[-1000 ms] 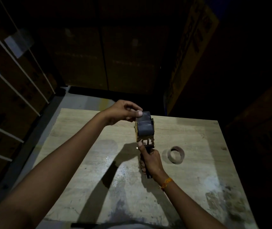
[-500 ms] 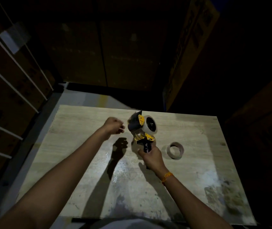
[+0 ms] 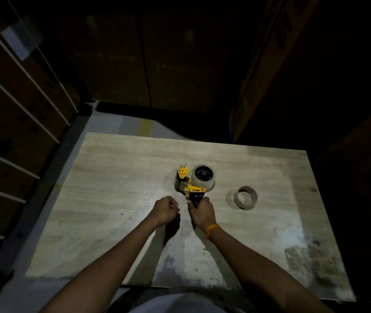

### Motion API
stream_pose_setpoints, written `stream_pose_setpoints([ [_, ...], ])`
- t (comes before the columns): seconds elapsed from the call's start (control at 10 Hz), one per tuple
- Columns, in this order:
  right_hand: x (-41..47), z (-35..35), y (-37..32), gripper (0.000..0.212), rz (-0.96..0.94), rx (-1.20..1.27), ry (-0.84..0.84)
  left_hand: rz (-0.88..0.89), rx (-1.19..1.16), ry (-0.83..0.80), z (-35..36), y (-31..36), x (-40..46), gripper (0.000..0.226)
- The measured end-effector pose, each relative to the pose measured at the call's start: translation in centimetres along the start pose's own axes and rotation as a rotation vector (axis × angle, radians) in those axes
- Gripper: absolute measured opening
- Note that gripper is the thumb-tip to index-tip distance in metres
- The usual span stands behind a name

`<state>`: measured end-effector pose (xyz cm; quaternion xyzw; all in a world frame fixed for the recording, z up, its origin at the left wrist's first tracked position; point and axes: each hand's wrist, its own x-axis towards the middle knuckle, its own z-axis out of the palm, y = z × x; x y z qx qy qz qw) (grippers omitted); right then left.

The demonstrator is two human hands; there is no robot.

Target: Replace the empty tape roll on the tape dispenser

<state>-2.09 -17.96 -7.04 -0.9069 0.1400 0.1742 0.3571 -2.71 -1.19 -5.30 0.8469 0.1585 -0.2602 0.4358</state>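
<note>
A yellow and black tape dispenser (image 3: 189, 185) lies on its side on the wooden table (image 3: 116, 177), with a full roll of tape (image 3: 203, 179) mounted on its hub. My right hand (image 3: 202, 213) is closed around the dispenser's black handle. My left hand (image 3: 164, 210) is a loose fist just left of the handle, resting near the table with nothing visible in it. The empty brown cardboard core (image 3: 245, 197) stands on the table to the right of the dispenser, apart from it.
Stacked cardboard boxes (image 3: 270, 64) rise in the dark behind and to the right of the table. Shelving with white rails (image 3: 22, 105) runs along the left. Worn, stained patches mark the table's near right corner (image 3: 310, 260).
The dispenser came down from mid-air and now lies on the table. My left hand let go of the tape roll and drew back beside the handle, closed into a fist.
</note>
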Motion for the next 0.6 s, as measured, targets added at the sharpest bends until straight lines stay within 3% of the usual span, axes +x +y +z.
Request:
stream_pose_setpoints([
  [0.3,0.7,0.8,0.7,0.061,-0.005,-0.104,-0.245,0.06,0.151,0.015,0.2,-1.3,-0.8,0.013],
  [0.4,0.2,-2.0,-0.4,0.047,-0.097,-0.227,-0.352,0.061,0.232,0.017,-0.3,-1.2,-0.9,0.013],
  [0.5,0.4,-5.8,-2.0,0.057,-0.216,-0.366,-0.271,0.113,0.401,0.112,-1.9,0.9,-0.5,0.018],
  [0.6,2.1,-8.5,-2.9,0.051,-0.258,-0.333,-0.1,0.202,0.483,0.229,-4.3,3.9,0.4,0.022],
])
